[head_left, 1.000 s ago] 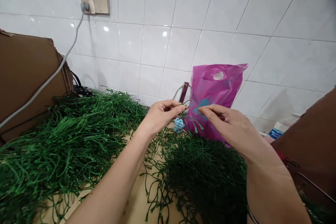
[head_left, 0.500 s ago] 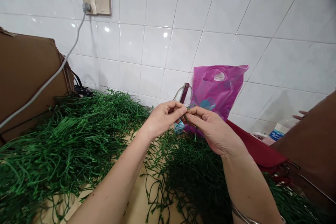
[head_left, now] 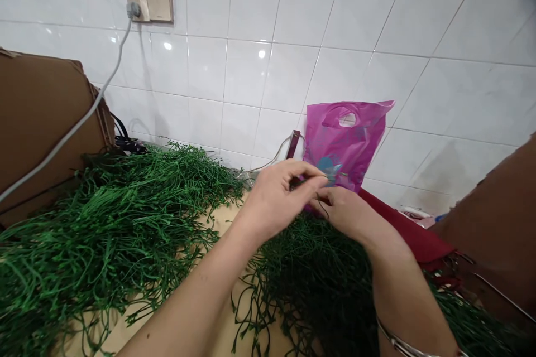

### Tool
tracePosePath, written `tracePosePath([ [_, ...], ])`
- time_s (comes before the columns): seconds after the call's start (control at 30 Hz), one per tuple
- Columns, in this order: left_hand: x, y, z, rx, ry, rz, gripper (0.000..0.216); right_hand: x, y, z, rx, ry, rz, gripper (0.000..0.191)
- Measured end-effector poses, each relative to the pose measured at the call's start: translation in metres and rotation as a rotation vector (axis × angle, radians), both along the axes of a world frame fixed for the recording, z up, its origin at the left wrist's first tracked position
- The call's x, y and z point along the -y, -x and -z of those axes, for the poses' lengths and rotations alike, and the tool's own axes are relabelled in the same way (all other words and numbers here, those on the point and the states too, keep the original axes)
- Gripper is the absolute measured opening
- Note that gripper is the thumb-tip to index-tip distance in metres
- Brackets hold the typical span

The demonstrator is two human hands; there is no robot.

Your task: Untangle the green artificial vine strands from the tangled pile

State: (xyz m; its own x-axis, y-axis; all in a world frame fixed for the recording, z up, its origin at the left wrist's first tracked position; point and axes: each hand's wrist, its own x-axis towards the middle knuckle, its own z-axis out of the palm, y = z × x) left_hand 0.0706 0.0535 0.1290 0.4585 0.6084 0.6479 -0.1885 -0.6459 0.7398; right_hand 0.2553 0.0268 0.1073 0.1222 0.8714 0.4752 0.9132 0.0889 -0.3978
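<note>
My left hand [head_left: 280, 198] and my right hand [head_left: 341, 213] meet in front of a magenta plastic bag [head_left: 345, 142]. Their fingers pinch a thin dark green strand [head_left: 321, 207], though my left hand partly hides the grip. Below my right hand lies a dark green heap of artificial vine strands [head_left: 318, 284]. A brighter, larger heap of similar strands [head_left: 125, 217] spreads to the left of my left forearm. The small blue item seen earlier is hidden behind my hands.
Both heaps lie on a tan surface [head_left: 226, 220]. A brown cardboard sheet [head_left: 46, 122] stands at the left, and a grey cable runs up to a wall socket [head_left: 148, 4] on the white tiled wall [head_left: 251, 72]. A red cloth [head_left: 406, 228] lies at the right.
My hands have come from slightly apart to close together, and both have shifted right and lower. They now cover the blue item. The red cloth has come into view past my right arm.
</note>
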Motion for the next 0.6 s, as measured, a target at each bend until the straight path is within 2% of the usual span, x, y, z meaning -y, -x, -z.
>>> tracePosePath([
  [0.07, -0.017, 0.001, 0.007, 0.011, 0.184, 0.027, 0.009, 0.011, 0.0, -0.012, -0.013, 0.011, 0.045, 0.022],
  [0.13, -0.032, 0.003, 0.013, 0.033, 0.318, 0.071, 0.008, 0.018, 0.007, -0.023, -0.14, -0.048, 0.051, 0.031],
  [0.2, -0.039, 0.004, 0.016, 0.094, 0.403, 0.086, 0.008, 0.022, 0.022, -0.03, -0.367, -0.07, -0.073, 0.038],
  [0.27, -0.04, 0.005, 0.017, 0.157, 0.47, 0.1, 0.008, 0.02, 0.04, -0.031, -0.58, -0.003, -0.282, 0.038],
  [0.33, -0.038, 0.006, 0.016, 0.189, 0.534, 0.131, 0.009, 0.016, 0.056, -0.028, -0.677, 0.091, -0.442, 0.033],
  [0.37, -0.036, 0.006, 0.015, 0.195, 0.565, 0.15, 0.009, 0.013, 0.063, -0.026, -0.692, 0.111, -0.472, 0.029],
  [0.43, -0.035, 0.007, 0.014, 0.202, 0.622, 0.183, 0.007, 0.008, 0.07, -0.021, -0.683, 0.106, -0.461, 0.023],
  [0.6, -0.034, 0.008, 0.012, 0.287, 0.784, 0.208, 0.008, 0.002, 0.069, -0.013, -0.589, 0.073, -0.38, 0.036],
])
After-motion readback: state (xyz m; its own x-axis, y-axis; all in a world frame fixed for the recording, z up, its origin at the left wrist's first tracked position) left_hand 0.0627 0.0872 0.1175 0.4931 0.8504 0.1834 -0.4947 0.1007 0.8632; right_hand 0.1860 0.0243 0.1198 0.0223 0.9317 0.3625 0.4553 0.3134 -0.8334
